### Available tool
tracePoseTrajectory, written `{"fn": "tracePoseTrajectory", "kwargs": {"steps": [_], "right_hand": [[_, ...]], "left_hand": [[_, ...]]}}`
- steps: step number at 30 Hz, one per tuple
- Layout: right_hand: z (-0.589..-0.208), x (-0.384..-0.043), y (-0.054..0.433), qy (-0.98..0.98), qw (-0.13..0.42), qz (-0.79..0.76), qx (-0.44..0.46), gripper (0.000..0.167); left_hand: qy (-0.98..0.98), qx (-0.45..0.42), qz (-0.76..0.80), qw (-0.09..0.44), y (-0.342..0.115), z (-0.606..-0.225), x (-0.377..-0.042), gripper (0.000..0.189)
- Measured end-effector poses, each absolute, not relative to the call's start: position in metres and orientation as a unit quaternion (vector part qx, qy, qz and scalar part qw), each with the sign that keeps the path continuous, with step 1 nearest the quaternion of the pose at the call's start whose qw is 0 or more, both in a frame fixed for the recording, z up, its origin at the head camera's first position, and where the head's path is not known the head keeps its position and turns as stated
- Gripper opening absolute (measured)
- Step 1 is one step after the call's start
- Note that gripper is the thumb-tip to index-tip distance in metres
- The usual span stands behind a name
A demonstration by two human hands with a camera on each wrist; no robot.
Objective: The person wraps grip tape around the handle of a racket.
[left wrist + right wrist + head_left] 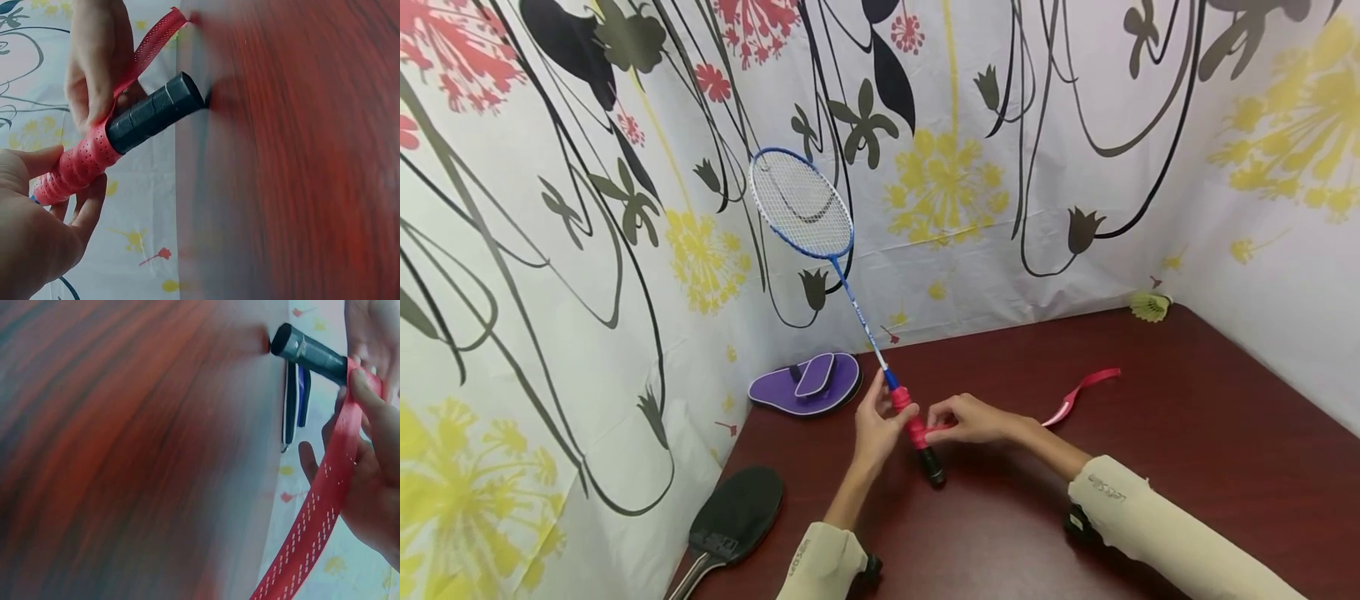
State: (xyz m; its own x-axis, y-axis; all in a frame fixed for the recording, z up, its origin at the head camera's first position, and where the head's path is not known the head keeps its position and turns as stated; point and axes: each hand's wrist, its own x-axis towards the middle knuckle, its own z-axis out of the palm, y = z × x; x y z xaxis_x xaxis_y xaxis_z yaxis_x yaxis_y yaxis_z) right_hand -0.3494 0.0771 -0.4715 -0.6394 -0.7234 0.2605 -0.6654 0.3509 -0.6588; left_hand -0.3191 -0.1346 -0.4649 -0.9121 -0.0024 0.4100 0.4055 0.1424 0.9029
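A blue-and-white badminton racket [847, 287] stands tilted in the head view, its strung head up and its butt low over the table. Red perforated grip tape [81, 164] is wound round the upper handle, while the lower handle [153, 115] shows bare black. My left hand [876, 425] holds the wrapped part between thumb and fingers. At the lower edge of the winding, my right hand [973, 419] pinches the tape, thumb on top. The tape's loose strip [312, 519] runs away from that hand, and its tail appears beyond the right wrist in the head view.
Left on the dark red table [1187, 467] lies a black table tennis bat [737, 517]. A purple bat case [805, 385] rests near the back left edge. The shuttlecock [1150, 306] sits at the far right corner. Patterned white sheets [985, 283] hang behind and at both sides.
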Motion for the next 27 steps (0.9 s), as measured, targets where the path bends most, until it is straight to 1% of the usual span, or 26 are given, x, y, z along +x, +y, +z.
{"fn": "tracePoseTrajectory", "kwargs": {"steps": [2, 6, 17, 20, 23, 27], "right_hand": [[-0.4711, -0.3488, 0.0821, 0.821, 0.050, -0.386, -0.418, 0.014], [-0.4711, -0.3494, 0.0873, 0.825, 0.054, -0.384, -0.410, 0.014], [-0.4771, -0.3518, 0.0869, 0.821, 0.078, -0.396, -0.405, 0.011], [-0.4765, -0.3504, 0.0866, 0.817, 0.084, -0.397, -0.409, 0.013], [-0.4747, -0.3489, 0.0859, 0.815, 0.095, -0.393, -0.416, 0.019], [-0.4725, -0.3488, 0.0842, 0.806, 0.122, -0.388, -0.429, 0.024]], "left_hand": [[-0.739, -0.137, -0.641, 0.154, -0.1360, -0.4633, -0.3186, 0.089], [-0.737, -0.153, -0.642, 0.143, -0.1389, -0.4616, -0.3184, 0.089], [-0.721, -0.188, -0.664, 0.063, -0.1415, -0.4630, -0.3176, 0.089], [-0.713, -0.198, -0.671, 0.047, -0.1408, -0.4620, -0.3170, 0.088], [-0.706, -0.207, -0.676, 0.041, -0.1405, -0.4617, -0.3170, 0.084], [-0.698, -0.212, -0.683, 0.037, -0.1406, -0.4616, -0.3176, 0.069]]}}
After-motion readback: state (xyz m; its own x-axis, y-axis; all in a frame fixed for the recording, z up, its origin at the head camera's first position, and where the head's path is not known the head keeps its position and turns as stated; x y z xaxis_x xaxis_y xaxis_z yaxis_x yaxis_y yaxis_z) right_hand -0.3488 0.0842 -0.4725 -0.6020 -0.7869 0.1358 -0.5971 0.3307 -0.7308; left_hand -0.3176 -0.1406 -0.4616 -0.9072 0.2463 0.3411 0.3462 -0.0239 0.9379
